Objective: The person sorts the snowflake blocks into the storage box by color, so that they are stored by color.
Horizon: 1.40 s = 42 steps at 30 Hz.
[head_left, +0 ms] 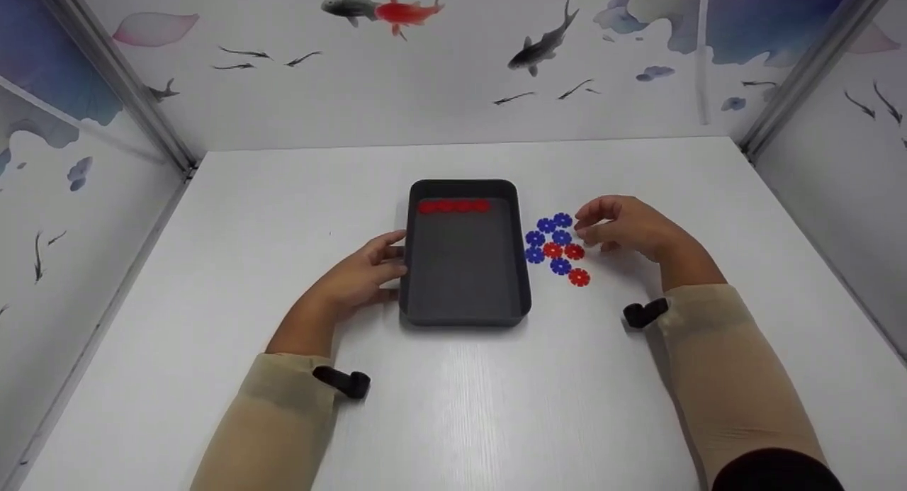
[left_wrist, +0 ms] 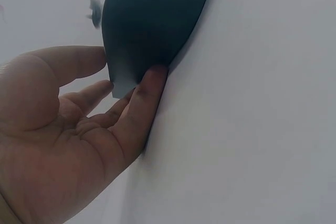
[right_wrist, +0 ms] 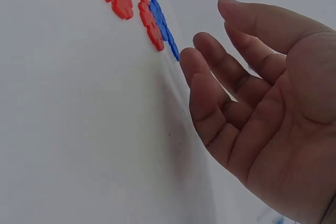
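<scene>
A dark grey rectangular tray [head_left: 464,264] lies on the white table, with a row of red plastic discs [head_left: 453,206] along its far end. At the tray's left wall, my left hand [head_left: 361,271] touches the side with spread, slightly bent fingers; the left wrist view shows its fingertips against the dark wall [left_wrist: 152,19]. To the right of the tray lies a loose group of notched, flower-shaped discs, blue ones [head_left: 561,266] and red ones [head_left: 579,277]. My right hand [head_left: 627,225] hovers just right of this group, fingers loosely curved and holding nothing in the right wrist view.
White panels printed with fish and petals [head_left: 439,73] enclose the table [head_left: 460,406] at the back and sides. A black wrist device [head_left: 344,382] sits at the left sleeve cuff, and another [head_left: 645,312] at the right.
</scene>
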{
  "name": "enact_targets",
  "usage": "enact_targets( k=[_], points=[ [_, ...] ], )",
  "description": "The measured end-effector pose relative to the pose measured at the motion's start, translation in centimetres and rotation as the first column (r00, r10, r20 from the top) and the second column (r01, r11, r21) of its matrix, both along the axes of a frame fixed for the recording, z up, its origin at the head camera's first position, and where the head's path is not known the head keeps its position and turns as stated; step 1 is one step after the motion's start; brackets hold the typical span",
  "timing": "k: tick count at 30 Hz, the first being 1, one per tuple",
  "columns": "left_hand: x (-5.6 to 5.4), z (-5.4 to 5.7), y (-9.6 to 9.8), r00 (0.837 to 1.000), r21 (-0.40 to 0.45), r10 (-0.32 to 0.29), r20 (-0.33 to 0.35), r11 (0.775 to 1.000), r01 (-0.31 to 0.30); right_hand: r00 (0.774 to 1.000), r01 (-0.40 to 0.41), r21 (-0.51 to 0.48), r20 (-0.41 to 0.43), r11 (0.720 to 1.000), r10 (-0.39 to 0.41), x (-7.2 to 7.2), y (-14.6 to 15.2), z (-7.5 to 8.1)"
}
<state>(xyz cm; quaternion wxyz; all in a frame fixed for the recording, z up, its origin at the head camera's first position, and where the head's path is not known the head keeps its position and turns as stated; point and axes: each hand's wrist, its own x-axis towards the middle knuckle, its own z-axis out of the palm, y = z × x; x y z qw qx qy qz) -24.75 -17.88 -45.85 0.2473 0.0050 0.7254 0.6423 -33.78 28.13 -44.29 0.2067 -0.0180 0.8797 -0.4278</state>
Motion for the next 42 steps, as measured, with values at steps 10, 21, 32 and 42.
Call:
enact_targets(
  k=[10, 21, 32, 42],
  points=[
    [0.2, -0.1, -0.3, 1.0, 0.001, 0.013, 0.009, 1.0, -0.013, 0.996, -0.092, 0.097, -0.003, 0.991, 0.093, -0.1, -0.2, -0.9],
    [0.1, 0.0, -0.2, 1.0, -0.007, -0.002, 0.007, 1.0, 0.002, 0.993, -0.108, 0.228, -0.013, 0.968, 0.114, 0.2, -1.0, -0.6],
    [0.1, 0.0, 0.0, 1.0, 0.008, 0.003, 0.011, 1.0, -0.003, 0.99, -0.133, 0.263, -0.011, 0.956, 0.14, 0.2, -1.0, -0.5],
    [0.0, 0.1, 0.0, 1.0, 0.011, 0.0, 0.007, 1.0, 0.0, 0.986, -0.154, 0.304, -0.015, 0.94, 0.167, 0.3, -1.1, -0.1]
  ],
)
